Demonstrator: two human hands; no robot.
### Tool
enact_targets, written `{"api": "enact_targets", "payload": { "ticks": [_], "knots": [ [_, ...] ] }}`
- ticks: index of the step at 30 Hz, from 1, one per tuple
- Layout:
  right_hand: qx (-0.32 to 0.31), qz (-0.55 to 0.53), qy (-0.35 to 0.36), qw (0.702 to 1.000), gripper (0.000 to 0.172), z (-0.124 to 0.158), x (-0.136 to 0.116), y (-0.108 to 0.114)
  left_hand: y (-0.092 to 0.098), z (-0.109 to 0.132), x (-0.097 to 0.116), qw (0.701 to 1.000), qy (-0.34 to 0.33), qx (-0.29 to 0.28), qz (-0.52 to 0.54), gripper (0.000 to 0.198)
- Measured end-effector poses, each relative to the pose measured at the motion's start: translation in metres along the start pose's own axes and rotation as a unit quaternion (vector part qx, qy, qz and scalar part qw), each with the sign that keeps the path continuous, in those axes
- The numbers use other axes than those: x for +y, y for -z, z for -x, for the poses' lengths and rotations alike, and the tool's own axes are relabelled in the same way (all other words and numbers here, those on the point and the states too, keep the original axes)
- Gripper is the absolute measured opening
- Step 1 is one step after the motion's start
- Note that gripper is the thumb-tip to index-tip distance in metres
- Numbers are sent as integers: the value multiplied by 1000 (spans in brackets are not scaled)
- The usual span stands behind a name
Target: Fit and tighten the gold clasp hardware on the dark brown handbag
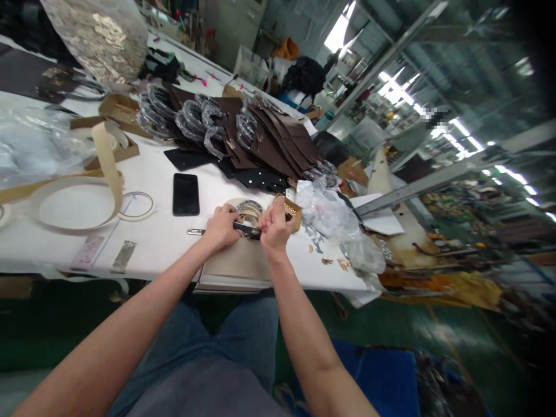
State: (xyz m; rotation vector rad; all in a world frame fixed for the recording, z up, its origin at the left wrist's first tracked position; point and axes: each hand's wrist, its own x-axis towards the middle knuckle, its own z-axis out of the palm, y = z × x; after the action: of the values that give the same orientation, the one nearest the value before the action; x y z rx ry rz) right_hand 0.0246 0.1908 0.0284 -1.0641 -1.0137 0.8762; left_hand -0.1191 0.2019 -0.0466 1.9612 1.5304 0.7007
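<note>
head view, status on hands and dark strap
Left hand, right hand both pinching the dark strap. Strap over beige board, tape roll just behind. Phone left, crumpled plastic right, both clear of hands.

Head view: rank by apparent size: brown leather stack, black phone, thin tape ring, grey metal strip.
1. brown leather stack, largest though farthest.
2-3. black phone and thin tape ring: look alike, not ranked.
4. grey metal strip, smallest.

phone (186, 194) left of strap (248, 229), bags (260, 139) behind, plastic wrap (334, 217) right
</note>
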Motion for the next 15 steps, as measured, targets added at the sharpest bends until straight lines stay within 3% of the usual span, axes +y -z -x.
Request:
{"api": "enact_targets", "payload": {
  "ticks": [5, 7, 9, 11, 15],
  "knots": [
    [-64, 70, -44, 995, 68, 11, 5, -8, 0, -1, 0, 1000, 8, -2, -4, 18],
    [-59, 61, -70, 994, 68, 8, 6, -8, -1, -2, -1, 1000, 9, -2, -8, 20],
    [-25, 11, -77, 997, 69, -5, 1, 6, -2, -4, -3, 1000, 4, -4, -11, 23],
    [1, -24, -91, 996, 71, -26, -7, 38, -4, -7, -7, 1000, -3, -5, -7, 26],
    [15, 68, -188, 980, 69, -64, -12, 141, -6, -11, -13, 1000, -21, -4, 6, 27]
  ]
}}
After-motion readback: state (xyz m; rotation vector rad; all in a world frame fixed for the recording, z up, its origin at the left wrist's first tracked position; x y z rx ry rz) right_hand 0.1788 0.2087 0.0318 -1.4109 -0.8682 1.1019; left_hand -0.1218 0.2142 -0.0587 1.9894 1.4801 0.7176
